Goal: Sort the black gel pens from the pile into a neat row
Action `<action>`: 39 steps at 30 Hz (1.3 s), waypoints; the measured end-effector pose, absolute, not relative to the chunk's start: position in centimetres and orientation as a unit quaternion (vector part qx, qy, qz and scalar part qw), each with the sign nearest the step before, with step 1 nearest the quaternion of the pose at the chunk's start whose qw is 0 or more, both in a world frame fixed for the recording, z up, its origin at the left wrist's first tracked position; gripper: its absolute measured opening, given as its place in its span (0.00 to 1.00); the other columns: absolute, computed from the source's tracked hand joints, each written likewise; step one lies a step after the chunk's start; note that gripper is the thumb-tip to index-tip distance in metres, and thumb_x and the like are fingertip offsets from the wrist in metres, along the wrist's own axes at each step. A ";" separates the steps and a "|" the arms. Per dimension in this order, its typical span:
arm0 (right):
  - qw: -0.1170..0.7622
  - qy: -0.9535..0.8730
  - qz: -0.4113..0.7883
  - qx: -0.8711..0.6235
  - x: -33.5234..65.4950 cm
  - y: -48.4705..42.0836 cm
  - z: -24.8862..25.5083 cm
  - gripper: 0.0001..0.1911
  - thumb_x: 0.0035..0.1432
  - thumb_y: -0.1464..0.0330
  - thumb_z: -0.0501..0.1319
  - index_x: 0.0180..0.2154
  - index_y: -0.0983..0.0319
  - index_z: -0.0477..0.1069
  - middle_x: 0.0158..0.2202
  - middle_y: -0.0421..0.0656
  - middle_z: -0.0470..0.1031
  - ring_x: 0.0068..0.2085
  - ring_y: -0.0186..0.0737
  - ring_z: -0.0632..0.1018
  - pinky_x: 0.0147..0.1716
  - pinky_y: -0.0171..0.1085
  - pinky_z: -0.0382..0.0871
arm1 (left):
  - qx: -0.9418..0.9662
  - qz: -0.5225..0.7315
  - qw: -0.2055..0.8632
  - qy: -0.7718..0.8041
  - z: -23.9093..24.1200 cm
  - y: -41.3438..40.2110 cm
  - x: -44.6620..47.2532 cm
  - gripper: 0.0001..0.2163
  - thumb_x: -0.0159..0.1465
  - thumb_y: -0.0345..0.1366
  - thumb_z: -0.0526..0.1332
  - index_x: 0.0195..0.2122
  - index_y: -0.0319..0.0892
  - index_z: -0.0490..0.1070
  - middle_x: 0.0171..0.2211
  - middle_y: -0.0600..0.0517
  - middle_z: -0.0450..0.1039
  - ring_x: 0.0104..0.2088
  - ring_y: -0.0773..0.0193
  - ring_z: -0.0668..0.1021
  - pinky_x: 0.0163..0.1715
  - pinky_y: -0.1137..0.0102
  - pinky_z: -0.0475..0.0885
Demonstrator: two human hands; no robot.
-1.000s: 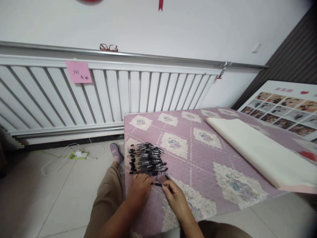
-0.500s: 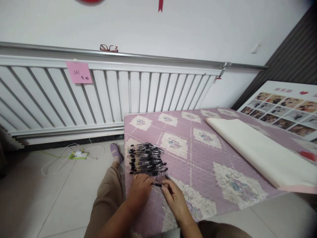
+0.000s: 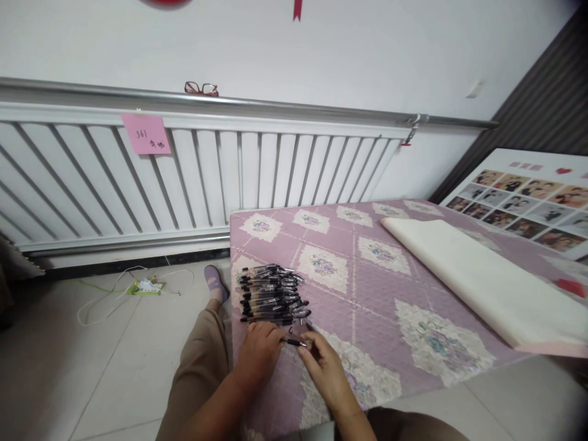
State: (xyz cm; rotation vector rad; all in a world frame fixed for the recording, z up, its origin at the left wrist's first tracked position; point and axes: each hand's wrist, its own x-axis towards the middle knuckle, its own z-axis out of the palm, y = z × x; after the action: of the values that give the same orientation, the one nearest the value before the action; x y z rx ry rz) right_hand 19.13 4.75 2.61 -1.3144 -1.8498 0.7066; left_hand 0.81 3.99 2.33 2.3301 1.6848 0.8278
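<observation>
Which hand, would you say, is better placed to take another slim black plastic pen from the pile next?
Probably the left hand: it is close beside the pile of slim black pens, though holding one pen; the right hand sits farther away.

Soft, muted light; stretched edges

From here I can read 361, handwritten in dark ink on the pink note (image 3: 146, 133) on the radiator (image 3: 271, 171); the characters below it, to the right, are too scrawled for me. The board (image 3: 500, 160) bears blurred pink lettering beside a red heart (image 3: 563, 171), and the pale marks on the pens (image 3: 273, 297) are too small
</observation>
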 end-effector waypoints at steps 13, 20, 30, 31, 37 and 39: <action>0.371 -0.719 0.284 -0.515 19.1 4.8 2.7 0.07 0.57 0.65 0.58 0.37 0.59 0.72 0.31 0.42 0.75 0.33 0.41 0.75 0.35 0.36 0.69 | 0.778 0.276 0.068 0.561 2.4 4.0 0.8 0.05 0.63 0.29 0.59 0.38 0.45 0.72 0.37 0.53 0.73 0.41 0.59 0.74 0.42 0.63 0.64; 0.371 -0.721 0.285 -0.511 19.1 4.8 2.6 0.09 0.59 0.63 0.56 0.30 0.59 0.71 0.30 0.42 0.74 0.33 0.42 0.75 0.36 0.37 0.68 | 0.776 0.278 0.059 0.563 2.4 3.9 0.8 0.05 0.64 0.28 0.59 0.36 0.45 0.71 0.37 0.53 0.74 0.40 0.59 0.74 0.42 0.63 0.64; 0.360 -0.729 0.279 -0.512 19.1 4.8 2.6 0.11 0.61 0.63 0.55 0.29 0.58 0.69 0.29 0.42 0.74 0.33 0.41 0.75 0.34 0.36 0.67 | 0.777 0.276 0.064 0.562 2.2 4.0 0.7 0.05 0.63 0.28 0.58 0.36 0.45 0.72 0.37 0.53 0.74 0.40 0.59 0.73 0.42 0.63 0.64; 0.357 -0.731 0.275 -0.512 19.1 4.8 2.7 0.11 0.61 0.63 0.55 0.29 0.59 0.69 0.29 0.42 0.74 0.33 0.41 0.75 0.34 0.36 0.67 | 0.777 0.275 0.065 0.563 2.2 4.0 0.7 0.05 0.64 0.28 0.58 0.36 0.45 0.72 0.37 0.53 0.74 0.40 0.59 0.73 0.42 0.63 0.63; 0.338 -0.741 0.269 -0.513 19.1 4.8 2.9 0.12 0.62 0.63 0.53 0.28 0.59 0.68 0.29 0.42 0.73 0.34 0.42 0.75 0.35 0.37 0.67 | 0.781 0.268 0.059 0.561 2.2 3.9 0.8 0.04 0.64 0.30 0.59 0.35 0.45 0.72 0.36 0.53 0.74 0.39 0.60 0.73 0.43 0.62 0.62; 0.343 -0.735 0.274 -0.516 19.1 4.8 2.9 0.12 0.62 0.62 0.53 0.28 0.58 0.68 0.29 0.42 0.73 0.34 0.42 0.75 0.35 0.37 0.67 | 0.781 0.269 0.058 0.560 2.2 3.9 0.8 0.04 0.64 0.30 0.59 0.35 0.45 0.72 0.36 0.53 0.74 0.39 0.60 0.73 0.43 0.62 0.62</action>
State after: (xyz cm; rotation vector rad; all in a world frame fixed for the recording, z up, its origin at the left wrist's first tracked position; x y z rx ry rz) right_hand 19.08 4.84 2.87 -1.3424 -1.9118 0.7130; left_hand 0.79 3.89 2.24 2.3676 1.6980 0.8157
